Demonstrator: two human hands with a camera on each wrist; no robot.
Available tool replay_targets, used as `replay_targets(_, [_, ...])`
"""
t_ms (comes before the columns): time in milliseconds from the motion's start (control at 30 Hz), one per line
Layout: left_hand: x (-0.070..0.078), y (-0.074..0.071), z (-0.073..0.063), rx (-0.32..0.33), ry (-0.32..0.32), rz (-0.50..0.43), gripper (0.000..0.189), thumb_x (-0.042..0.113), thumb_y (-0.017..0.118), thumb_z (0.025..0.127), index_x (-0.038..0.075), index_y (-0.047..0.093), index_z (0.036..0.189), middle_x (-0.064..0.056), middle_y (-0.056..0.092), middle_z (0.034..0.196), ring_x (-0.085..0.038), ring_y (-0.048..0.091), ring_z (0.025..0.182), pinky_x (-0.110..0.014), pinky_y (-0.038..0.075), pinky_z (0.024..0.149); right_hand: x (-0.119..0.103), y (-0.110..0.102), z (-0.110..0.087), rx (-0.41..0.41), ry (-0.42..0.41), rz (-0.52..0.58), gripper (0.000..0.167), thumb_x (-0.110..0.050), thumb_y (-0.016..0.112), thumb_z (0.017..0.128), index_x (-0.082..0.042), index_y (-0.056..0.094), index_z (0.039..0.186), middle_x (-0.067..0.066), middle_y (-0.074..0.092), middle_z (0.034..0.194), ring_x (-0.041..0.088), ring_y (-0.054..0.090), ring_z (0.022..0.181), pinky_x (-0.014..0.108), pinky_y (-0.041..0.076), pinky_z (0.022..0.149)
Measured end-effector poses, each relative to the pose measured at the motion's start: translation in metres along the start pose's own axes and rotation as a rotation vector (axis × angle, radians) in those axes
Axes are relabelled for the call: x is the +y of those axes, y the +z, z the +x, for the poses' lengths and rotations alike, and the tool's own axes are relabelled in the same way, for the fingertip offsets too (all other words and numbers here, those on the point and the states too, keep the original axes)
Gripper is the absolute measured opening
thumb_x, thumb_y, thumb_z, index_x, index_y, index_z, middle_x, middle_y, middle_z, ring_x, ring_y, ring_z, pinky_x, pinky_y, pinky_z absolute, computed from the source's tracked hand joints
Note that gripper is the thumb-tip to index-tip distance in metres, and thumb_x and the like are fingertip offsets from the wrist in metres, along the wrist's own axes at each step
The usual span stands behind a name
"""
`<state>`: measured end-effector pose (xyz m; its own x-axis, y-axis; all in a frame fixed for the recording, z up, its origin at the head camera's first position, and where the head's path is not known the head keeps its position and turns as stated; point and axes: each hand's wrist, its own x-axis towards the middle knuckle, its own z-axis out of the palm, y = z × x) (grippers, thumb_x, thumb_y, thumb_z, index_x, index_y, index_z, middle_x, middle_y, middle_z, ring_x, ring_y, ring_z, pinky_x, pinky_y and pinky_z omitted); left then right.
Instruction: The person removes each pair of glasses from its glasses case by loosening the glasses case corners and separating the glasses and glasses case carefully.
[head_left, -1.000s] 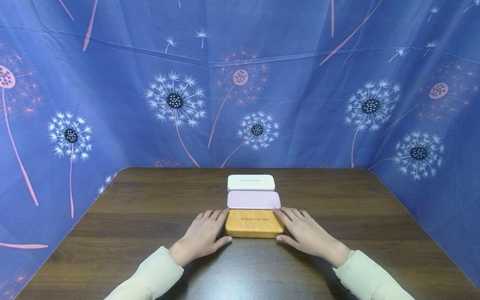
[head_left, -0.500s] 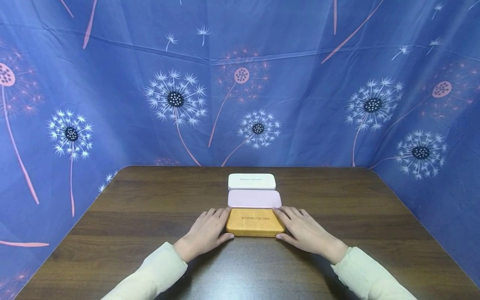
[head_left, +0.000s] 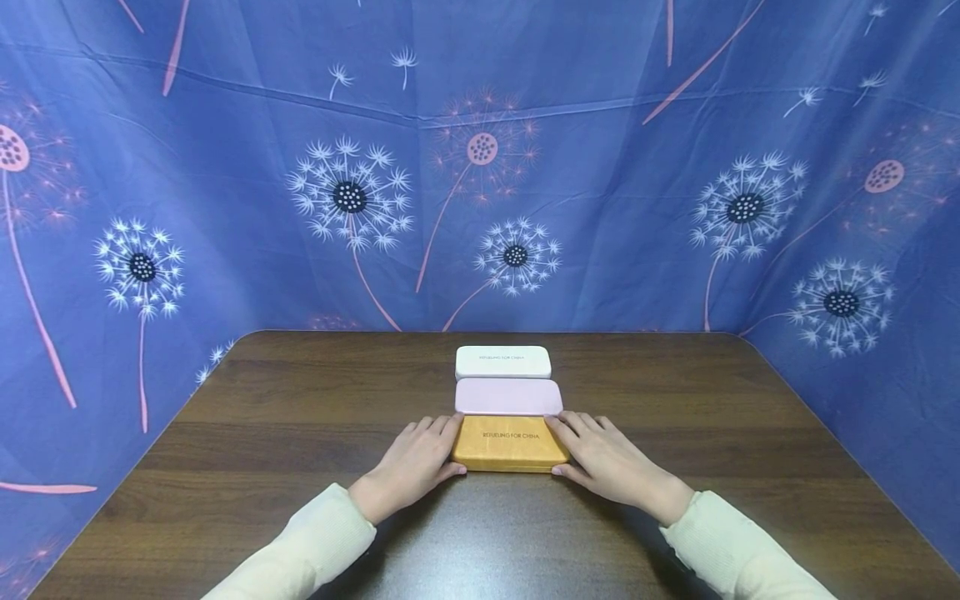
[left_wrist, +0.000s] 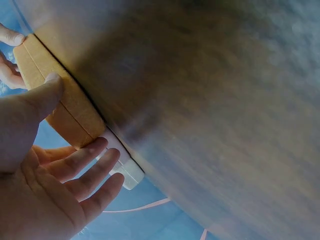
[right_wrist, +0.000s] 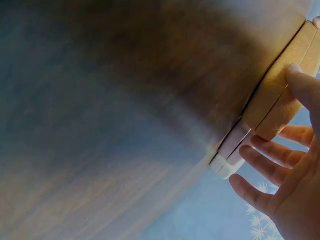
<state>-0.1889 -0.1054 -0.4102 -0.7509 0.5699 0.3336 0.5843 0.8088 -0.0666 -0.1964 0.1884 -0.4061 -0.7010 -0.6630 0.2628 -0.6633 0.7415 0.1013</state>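
A golden-yellow glasses case (head_left: 510,450) printed with "REFUELING FOR CHINA" lies flat on the table, long side toward me. My left hand (head_left: 408,467) holds its left end, thumb on the front side and index finger at the far corner. At the opposite end my right hand (head_left: 618,467) grips it the same way. Both wrist views show the thumbs against the seamed front of the yellow case (left_wrist: 75,102), with the other fingers spread beyond it. Right behind it lies a pale lilac case (head_left: 508,397), and behind that a white case (head_left: 502,363), all in one row.
The dark wood-grain table (head_left: 300,392) stretches out on both sides of the row. A blue dandelion-print cloth (head_left: 600,208) hangs behind the table and along its sides.
My left hand has edged slightly right, closer in on the yellow glasses case. The right hand and the three cases stay nearly where they were; the view has shifted a little.
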Motion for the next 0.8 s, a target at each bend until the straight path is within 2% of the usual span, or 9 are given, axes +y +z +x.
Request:
replay_targets(333, [0.003,-0.002,-0.001,-0.005,0.000,0.013,0.071,0.044,0.066,0.078,-0.002,0.044,0.128,-0.011,0.061,0.113,-0.024,0.059,0.097,-0.037,0.049,0.080,0.000,-0.002,-0.002,0.029,-0.026,-0.014,0.068,-0.044,0.064,0.080,-0.003,0.045,0.131,0.012,0.054,0.121,0.028,0.054,0.108,0.047,0.045,0.085])
replay_targets(800, [0.003,-0.011,-0.011,-0.016,-0.014,-0.004,0.071,0.045,0.065,0.078,-0.002,0.044,0.128,-0.011,0.060,0.115,-0.025,0.058,0.101,-0.039,0.049,0.083,-0.006,-0.005,-0.003,0.083,-0.060,-0.016,0.069,-0.046,0.065,0.078,-0.004,0.047,0.130,0.011,0.055,0.119,0.028,0.055,0.105,0.045,0.045,0.084])
